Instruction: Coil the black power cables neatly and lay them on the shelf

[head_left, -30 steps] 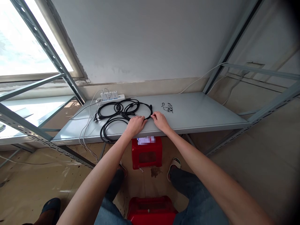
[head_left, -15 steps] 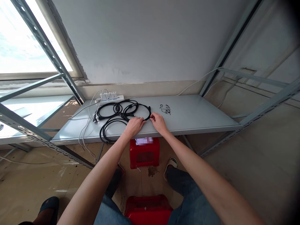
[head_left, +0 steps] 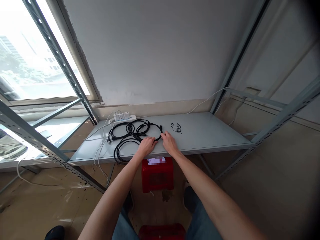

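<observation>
Several black cables (head_left: 121, 144) lie in overlapping loops on the grey shelf (head_left: 200, 135). My left hand (head_left: 147, 145) is closed on the near side of the rightmost loop, resting low over the shelf; its fingertips are partly hidden. On that loop's right side, my right hand (head_left: 169, 141) pinches the cable close to a thick black end (head_left: 160, 128). Thin black twist ties (head_left: 177, 128) sit in a small loose pile to the right, apart from both hands.
A white power strip (head_left: 128, 118) with plugs stands against the wall, its white cords hanging over the shelf's front edge at left. Metal uprights (head_left: 58, 50) frame the shelf. Below it is a red stool (head_left: 157, 178) with a phone-like item (head_left: 153, 161) on top.
The camera view has tilted up, so the shelf appears lower in the picture. Both hands stay at the same cable loop, with only slight finger movement.
</observation>
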A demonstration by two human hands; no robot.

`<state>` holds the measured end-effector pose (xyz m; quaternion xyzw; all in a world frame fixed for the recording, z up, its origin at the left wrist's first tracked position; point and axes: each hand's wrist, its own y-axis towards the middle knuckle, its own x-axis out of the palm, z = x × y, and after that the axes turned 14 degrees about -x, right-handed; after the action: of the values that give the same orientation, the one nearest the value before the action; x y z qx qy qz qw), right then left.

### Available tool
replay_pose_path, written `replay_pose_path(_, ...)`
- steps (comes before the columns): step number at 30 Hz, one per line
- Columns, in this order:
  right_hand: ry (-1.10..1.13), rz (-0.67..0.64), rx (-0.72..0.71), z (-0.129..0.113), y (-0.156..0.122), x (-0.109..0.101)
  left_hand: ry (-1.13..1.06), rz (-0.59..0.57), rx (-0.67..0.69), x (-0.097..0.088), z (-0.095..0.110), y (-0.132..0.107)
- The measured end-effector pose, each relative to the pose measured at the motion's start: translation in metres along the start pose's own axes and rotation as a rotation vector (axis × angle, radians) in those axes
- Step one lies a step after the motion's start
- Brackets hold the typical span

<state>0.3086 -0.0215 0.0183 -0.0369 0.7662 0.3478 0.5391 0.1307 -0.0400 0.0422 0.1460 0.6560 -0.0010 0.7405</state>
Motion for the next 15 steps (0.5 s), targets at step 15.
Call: replay_pose_path(15,0.239,0.112,0.113,0.012,0.003,0.008,-0.041,-0.002,0.056,0.007,-0.004,0.006)
